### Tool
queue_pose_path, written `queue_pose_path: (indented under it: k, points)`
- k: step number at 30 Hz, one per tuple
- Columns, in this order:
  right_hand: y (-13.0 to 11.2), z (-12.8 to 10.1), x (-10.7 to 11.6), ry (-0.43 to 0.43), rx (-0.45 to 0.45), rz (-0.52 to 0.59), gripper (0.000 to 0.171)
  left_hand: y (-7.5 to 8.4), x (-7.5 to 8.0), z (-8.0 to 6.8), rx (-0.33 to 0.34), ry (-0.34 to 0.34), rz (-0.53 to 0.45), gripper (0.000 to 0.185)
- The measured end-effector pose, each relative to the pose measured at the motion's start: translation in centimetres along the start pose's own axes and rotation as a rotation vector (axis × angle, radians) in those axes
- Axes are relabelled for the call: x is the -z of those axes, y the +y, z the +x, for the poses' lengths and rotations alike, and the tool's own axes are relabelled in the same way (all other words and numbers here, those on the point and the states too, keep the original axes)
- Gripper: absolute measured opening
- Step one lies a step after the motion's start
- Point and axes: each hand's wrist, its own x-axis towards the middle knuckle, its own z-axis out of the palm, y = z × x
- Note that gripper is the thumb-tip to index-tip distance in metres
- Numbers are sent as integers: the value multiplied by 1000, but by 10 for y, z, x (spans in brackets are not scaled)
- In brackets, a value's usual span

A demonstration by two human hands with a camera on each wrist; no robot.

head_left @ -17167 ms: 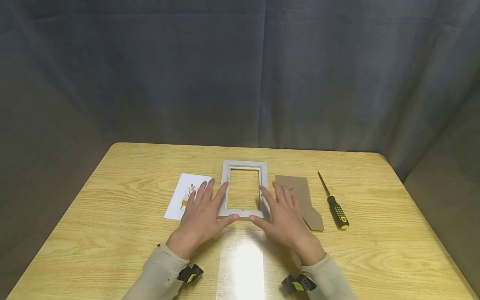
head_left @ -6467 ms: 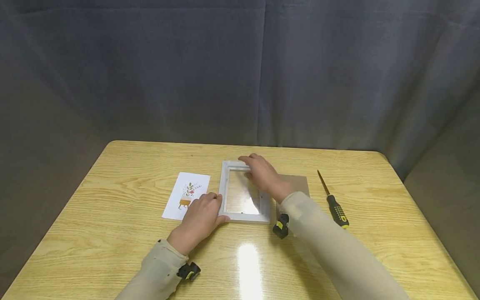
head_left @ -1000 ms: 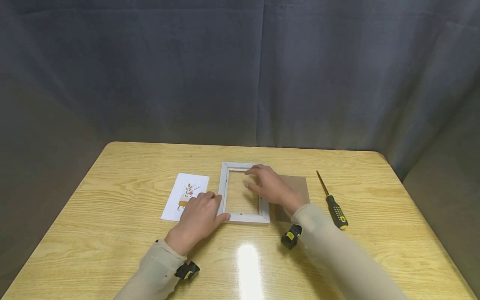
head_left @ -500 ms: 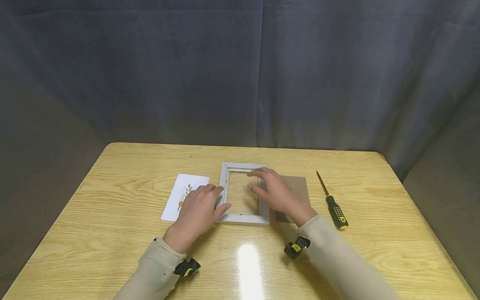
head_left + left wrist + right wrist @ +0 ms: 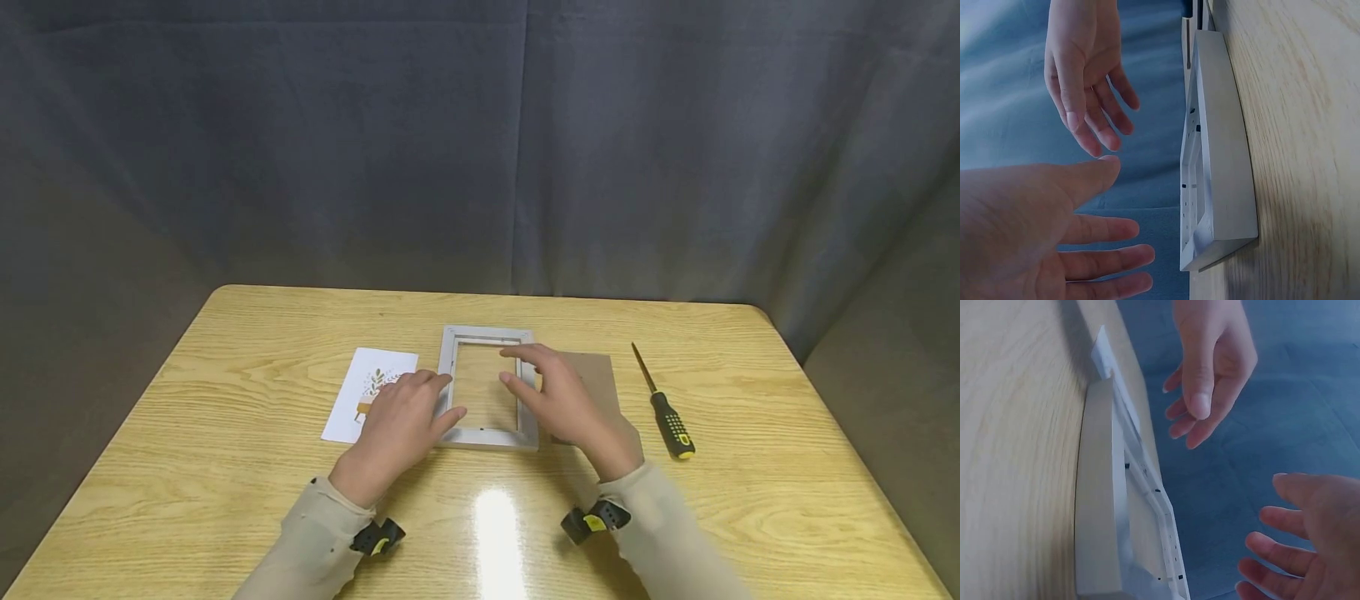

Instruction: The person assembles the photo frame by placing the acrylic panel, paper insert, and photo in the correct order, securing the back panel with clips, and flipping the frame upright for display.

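A pale grey-white picture frame [image 5: 486, 437] lies flat at the middle of the table, its recessed side up with small dark tabs along the inner edge. Just over its left bar hovers my left hand [image 5: 401, 421], fingers loosely extended. My right hand [image 5: 562, 400] is held above the right bar, thumb and fingers apart. Both wrist views show the hands raised off the frame [image 5: 1229, 144], holding nothing. Under the left hand is a white card [image 5: 345, 408] printed with a potted plant, partly covered. A brown backing board [image 5: 596, 375] lies partly behind the right hand.
To the right of the board lies a screwdriver [image 5: 670, 421] with a black and yellow handle, its tip pointing away. The wood-grain table [image 5: 225, 492] ends at a dark grey curtain [image 5: 375, 167]. A bright reflection shows on the table's front part.
The clear sheet seen earlier in front of the frame has left that spot; 6.5 s ago it appeared in the opening. Lately my left hand lifted off the frame, and my right drew back rightward.
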Motion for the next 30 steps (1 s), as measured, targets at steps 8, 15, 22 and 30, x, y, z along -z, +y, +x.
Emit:
queue_pose_path:
  k: [8,15,22,30]
  points:
    - [-3,-9,-5,-4,-45,61,39,0,-3,0,-3,-3,-1,50]
    - [-4,-13,-7,17,-37,9,39,-2,-6,0,1,5,-19,49]
    - [-1,-15,-12,21,-33,-51,38,-5,-8,-1,19,3,-30,49]
    - [2,-18,-16,23,-32,-76,39,-9,-8,-2,21,15,-21,50]
